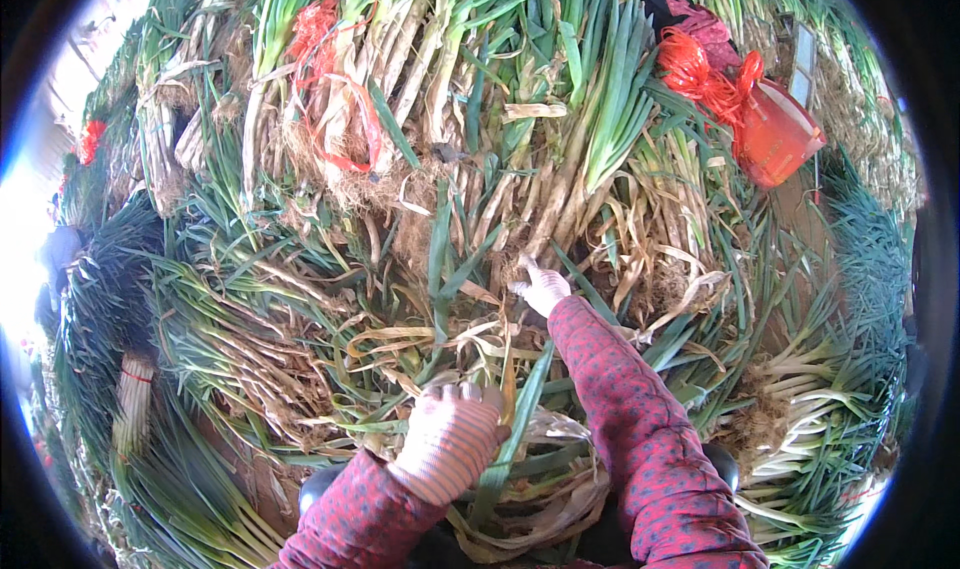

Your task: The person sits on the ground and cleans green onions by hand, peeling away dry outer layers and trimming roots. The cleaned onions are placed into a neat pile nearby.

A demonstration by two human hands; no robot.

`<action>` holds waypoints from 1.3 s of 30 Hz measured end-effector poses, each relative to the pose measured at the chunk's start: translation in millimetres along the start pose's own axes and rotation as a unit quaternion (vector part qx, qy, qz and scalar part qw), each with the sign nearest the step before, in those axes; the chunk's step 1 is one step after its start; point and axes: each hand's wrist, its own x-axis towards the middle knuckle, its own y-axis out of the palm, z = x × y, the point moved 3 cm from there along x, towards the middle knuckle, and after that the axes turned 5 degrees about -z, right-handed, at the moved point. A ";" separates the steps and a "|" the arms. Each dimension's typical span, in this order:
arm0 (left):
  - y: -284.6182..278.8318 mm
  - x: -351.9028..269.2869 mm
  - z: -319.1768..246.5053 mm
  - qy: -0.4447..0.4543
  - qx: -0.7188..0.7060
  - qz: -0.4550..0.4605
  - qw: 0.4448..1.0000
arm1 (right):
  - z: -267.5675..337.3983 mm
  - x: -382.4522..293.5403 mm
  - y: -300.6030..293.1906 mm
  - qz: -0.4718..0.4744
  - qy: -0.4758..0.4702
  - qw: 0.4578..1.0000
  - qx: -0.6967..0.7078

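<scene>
My left hand (450, 441), in a striped knit glove, is low in the middle with its fingers curled downward. Dry and green leaves lie around its fingertips, and the palm side is hidden. A broad green leaf (517, 426) passes just right of its thumb. My right hand (546, 291), also gloved, reaches farther forward, thumb and a finger apart, by the root ends of long green onions (551, 205). Nothing is plainly held in it. Between my arms lies a heap of withered leaves (555, 494).
Red plastic twine (686, 66) and a red container (776, 133) sit at the upper right. More red twine (315, 36) lies on onions at the upper left. Loose onions (262, 344) lie left; cleaned white-stemmed ones (799, 411) lie right. A tied bundle (135, 404) is far left.
</scene>
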 end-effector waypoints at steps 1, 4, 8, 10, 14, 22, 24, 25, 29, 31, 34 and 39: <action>-0.2 -0.2 -1.1 0.016 0.018 0.000 1.000 | 0.9 8.6 4.4 -0.013 0.013 1.000 -0.004; -0.4 -0.8 -0.2 0.001 0.001 0.001 1.000 | 0.2 25.9 11.4 -0.033 0.005 0.999 0.009; -7.1 -1.5 0.5 -0.003 0.012 -0.033 0.999 | -5.1 12.4 7.8 -0.101 0.005 0.994 0.042; -8.1 -1.0 0.5 -0.006 0.016 -0.020 1.000 | -9.2 -11.8 0.7 -0.124 0.024 0.976 0.175; -12.7 0.0 -2.2 -0.014 -0.029 -0.124 0.992 | -10.4 -71.0 -24.6 0.021 0.172 0.906 0.386; -5.9 23.7 -5.5 -0.055 -0.500 -0.309 0.807 | 70.4 -215.2 -135.4 0.135 -0.052 0.797 0.586; 15.5 39.6 -8.0 -0.132 -0.773 -0.124 0.608 | 89.2 -271.3 -141.4 0.204 -0.096 0.742 0.631; 24.3 46.2 -10.3 -0.173 -0.810 -0.070 0.557 | 97.1 -297.6 -137.6 0.247 -0.081 0.715 0.649; 51.3 53.2 -29.5 -0.211 -0.799 0.042 0.561 | 125.1 -351.2 -106.1 0.367 -0.246 0.770 0.460; 55.9 46.3 -37.9 -0.244 -0.755 0.037 0.607 | 113.7 -340.8 -102.9 0.380 -0.278 0.793 0.386; 38.2 29.6 -45.9 -0.144 -0.754 -0.039 0.640 | 73.5 -291.8 -126.6 0.052 -0.173 0.941 0.286; 19.7 -3.2 -64.5 -0.168 -0.566 -0.104 0.801 | 28.2 -249.3 -173.9 -0.097 -0.081 0.778 0.615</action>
